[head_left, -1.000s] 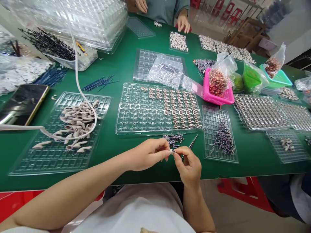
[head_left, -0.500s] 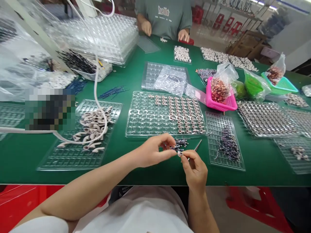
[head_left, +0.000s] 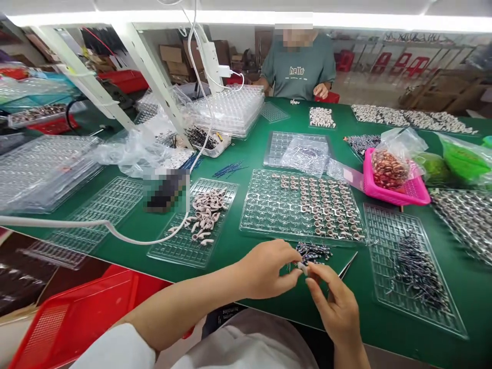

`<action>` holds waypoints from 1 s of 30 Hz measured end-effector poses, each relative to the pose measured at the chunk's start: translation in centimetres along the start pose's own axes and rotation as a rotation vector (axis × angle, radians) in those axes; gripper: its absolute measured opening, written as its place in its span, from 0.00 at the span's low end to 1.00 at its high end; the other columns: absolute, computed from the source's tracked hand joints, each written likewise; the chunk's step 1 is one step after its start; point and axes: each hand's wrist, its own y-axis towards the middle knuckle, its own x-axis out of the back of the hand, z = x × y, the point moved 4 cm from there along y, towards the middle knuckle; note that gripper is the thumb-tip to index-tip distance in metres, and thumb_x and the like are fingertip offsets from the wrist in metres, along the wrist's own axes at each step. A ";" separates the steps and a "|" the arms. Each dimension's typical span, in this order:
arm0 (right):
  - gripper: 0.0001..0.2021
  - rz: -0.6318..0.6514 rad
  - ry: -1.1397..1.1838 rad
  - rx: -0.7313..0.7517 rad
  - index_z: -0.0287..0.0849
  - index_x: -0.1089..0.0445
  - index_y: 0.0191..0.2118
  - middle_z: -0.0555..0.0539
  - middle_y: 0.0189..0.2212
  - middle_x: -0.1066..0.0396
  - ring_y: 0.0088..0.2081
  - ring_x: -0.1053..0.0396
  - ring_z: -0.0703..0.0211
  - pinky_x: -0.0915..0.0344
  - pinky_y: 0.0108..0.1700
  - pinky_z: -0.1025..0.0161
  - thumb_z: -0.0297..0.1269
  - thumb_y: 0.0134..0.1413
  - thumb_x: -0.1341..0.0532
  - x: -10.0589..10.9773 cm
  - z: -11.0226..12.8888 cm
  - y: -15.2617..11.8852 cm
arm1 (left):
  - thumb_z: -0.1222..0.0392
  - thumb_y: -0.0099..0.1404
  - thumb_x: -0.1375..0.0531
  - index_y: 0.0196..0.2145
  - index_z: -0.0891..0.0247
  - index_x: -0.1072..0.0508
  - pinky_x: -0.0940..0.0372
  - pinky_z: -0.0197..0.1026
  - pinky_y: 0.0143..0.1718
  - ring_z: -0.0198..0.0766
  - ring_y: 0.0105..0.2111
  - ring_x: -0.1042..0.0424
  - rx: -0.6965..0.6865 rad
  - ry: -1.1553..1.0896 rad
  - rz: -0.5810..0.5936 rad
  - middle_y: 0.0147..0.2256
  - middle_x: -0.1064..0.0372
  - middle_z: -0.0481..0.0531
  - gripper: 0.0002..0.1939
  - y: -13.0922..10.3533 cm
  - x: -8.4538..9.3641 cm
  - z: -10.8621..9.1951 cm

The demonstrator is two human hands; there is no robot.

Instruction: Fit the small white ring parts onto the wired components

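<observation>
Meeting at lower center, left hand (head_left: 267, 269) and right hand (head_left: 340, 302) are pinching a likely light, stiff white piece (head_left: 303, 267) by its edges.

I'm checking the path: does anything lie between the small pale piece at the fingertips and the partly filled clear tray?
Yes: a pile of small dark parts lies on the green table between the pale piece and the near edge of the clear tray. The tweezers lie to the right.
</observation>
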 end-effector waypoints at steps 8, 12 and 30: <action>0.16 -0.013 0.020 0.050 0.48 0.33 0.53 0.45 0.42 0.27 0.37 0.27 0.59 0.27 0.39 0.60 0.29 0.61 0.41 -0.2 0.3 0.1 | 0.53 0.66 0.45 0.43 0.61 0.25 0.37 0.48 0.50 0.50 0.46 0.30 0.409 0.399 -0.458 0.41 0.26 0.58 0.13 -5.0 10.4 8.5; 0.14 -0.015 0.020 0.049 0.47 0.33 0.51 0.46 0.40 0.27 0.37 0.28 0.59 0.28 0.39 0.61 0.28 0.61 0.42 -0.3 0.6 0.2 | 0.50 0.65 0.46 0.43 0.67 0.25 0.38 0.56 0.52 0.60 0.48 0.30 0.596 0.667 -0.461 0.43 0.25 0.66 0.19 -6.9 13.7 12.8; 0.14 -0.098 0.069 0.025 0.46 0.32 0.50 0.49 0.35 0.26 0.37 0.28 0.61 0.30 0.38 0.64 0.24 0.60 0.43 1.1 1.4 -1.1 | 0.59 0.66 0.43 0.34 0.67 0.23 0.37 0.44 0.38 0.49 0.39 0.31 0.142 0.575 0.010 0.35 0.28 0.62 0.11 13.9 -0.6 6.7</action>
